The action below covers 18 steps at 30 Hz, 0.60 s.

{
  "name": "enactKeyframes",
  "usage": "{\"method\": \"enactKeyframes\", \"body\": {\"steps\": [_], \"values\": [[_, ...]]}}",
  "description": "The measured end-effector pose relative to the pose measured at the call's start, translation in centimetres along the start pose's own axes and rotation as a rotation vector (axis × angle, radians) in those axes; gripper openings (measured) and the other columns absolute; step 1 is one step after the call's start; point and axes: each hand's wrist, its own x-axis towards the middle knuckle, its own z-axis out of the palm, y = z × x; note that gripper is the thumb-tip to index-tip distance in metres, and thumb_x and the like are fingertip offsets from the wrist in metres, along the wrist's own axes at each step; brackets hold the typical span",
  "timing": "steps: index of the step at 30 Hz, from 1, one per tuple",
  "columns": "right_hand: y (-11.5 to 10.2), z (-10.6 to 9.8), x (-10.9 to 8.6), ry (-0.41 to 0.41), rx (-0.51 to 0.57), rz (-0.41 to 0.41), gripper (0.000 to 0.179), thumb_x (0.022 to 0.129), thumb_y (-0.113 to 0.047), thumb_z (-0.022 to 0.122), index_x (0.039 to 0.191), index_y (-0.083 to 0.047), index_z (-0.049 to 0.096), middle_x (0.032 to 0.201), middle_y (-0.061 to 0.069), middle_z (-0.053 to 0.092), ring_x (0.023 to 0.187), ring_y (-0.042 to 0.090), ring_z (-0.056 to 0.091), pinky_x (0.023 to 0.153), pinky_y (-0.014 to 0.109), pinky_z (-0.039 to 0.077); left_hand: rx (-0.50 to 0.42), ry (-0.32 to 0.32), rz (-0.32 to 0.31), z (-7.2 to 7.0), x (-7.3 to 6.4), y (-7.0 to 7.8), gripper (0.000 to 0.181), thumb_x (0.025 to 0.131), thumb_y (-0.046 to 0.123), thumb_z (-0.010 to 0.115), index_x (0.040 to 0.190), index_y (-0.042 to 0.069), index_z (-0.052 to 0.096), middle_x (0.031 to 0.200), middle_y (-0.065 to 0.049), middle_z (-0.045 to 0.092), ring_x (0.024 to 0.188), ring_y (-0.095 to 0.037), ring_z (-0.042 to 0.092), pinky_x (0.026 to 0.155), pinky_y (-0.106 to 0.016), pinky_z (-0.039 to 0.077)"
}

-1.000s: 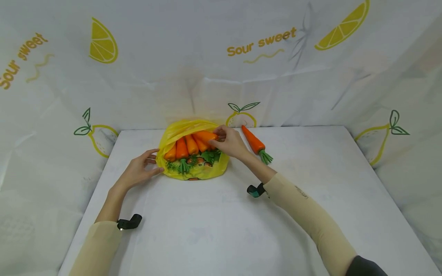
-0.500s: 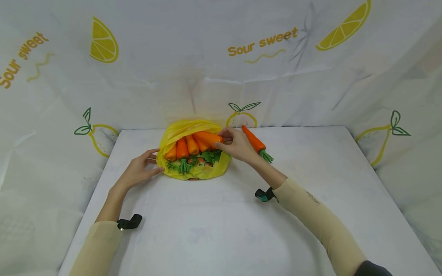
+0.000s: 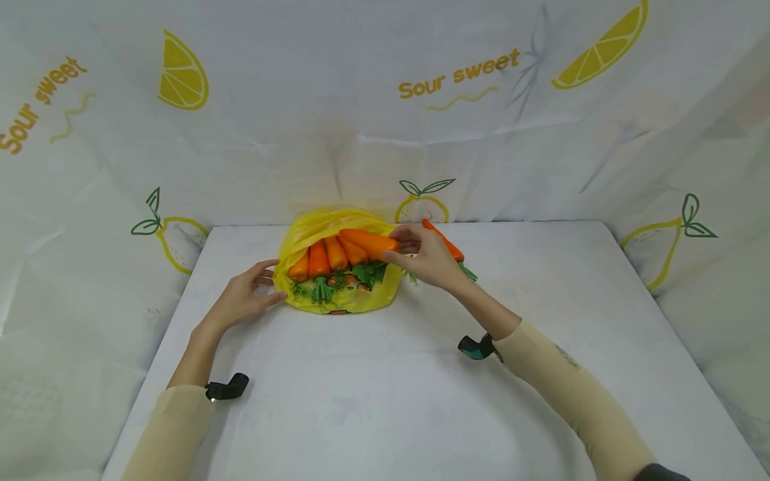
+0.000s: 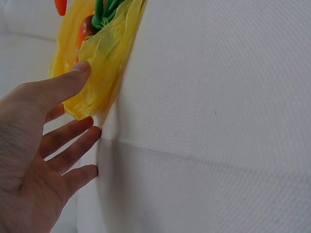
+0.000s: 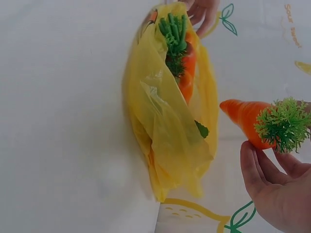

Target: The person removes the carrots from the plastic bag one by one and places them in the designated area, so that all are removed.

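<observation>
A yellow plastic bag [image 3: 385, 300] lies at the back of the white table, its mouth facing me, with several toy carrots [image 3: 317, 259] and green tops inside. My left hand [image 3: 240, 297] holds the bag's left edge, thumb in front and fingers behind, as the left wrist view [image 4: 34, 116] shows. My right hand [image 3: 430, 259] pinches an orange toy carrot [image 3: 369, 243] near its leafy end. In the right wrist view that carrot [image 5: 248, 116] has frilly green leaves, and its tip points toward the bag's mouth.
Another toy carrot [image 3: 451, 248] lies on the table [image 3: 373, 394] behind my right hand, which partly covers it. A white sheet [image 3: 337, 87] printed with lemons hangs upright right behind the table's back edge.
My right hand has moved right with the carrot, drawing more of it out of the bag's mouth. It now covers part of the loose carrot. My left hand has stayed put.
</observation>
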Motion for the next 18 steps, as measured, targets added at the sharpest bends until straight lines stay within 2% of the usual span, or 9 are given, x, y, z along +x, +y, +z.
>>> {"method": "enactKeyframes", "body": {"steps": [5,8,13,18], "values": [[0.0,-1.4,-0.7,0.014,0.004,-0.031,0.042,0.097,-0.017,0.083,0.131,0.002,0.067,0.128,0.02,0.073,0.114,0.033,0.074,0.104,0.041,0.063,0.0,0.0,-0.001,0.0,0.0,0.0,0.076,0.097,0.028,0.083,0.161,0.005,0.047,0.143,-0.028,0.068,0.126,-0.046,0.071,0.114,-0.068,0.052],[0.0,-2.4,-1.1,0.031,0.016,-0.035,0.04,0.097,-0.013,0.082,0.131,0.003,0.067,0.129,0.021,0.073,0.113,0.035,0.075,0.1,0.029,0.064,-0.013,0.006,0.007,0.0,-0.1,0.0,0.076,0.097,0.026,0.083,0.16,0.005,0.047,0.141,-0.028,0.07,0.125,-0.046,0.071,0.114,-0.067,0.052],[0.2,-4.5,-1.8,0.077,0.01,-0.009,0.04,0.098,-0.011,0.081,0.132,0.004,0.067,0.135,0.023,0.072,0.115,0.037,0.074,0.092,0.009,0.057,-0.021,0.014,0.021,0.0,-0.2,-0.1,0.075,0.097,0.024,0.083,0.16,0.005,0.048,0.139,-0.027,0.071,0.124,-0.045,0.072,0.114,-0.067,0.051],[1.0,-6.6,-2.5,0.132,-0.02,0.015,0.04,0.099,-0.012,0.079,0.133,0.005,0.065,0.132,0.025,0.073,0.115,0.039,0.073,0.09,0.004,0.054,-0.027,0.008,0.014,0.0,-0.2,0.0,0.075,0.097,0.026,0.083,0.161,0.006,0.047,0.141,-0.027,0.07,0.126,-0.046,0.071,0.114,-0.068,0.051]]}}
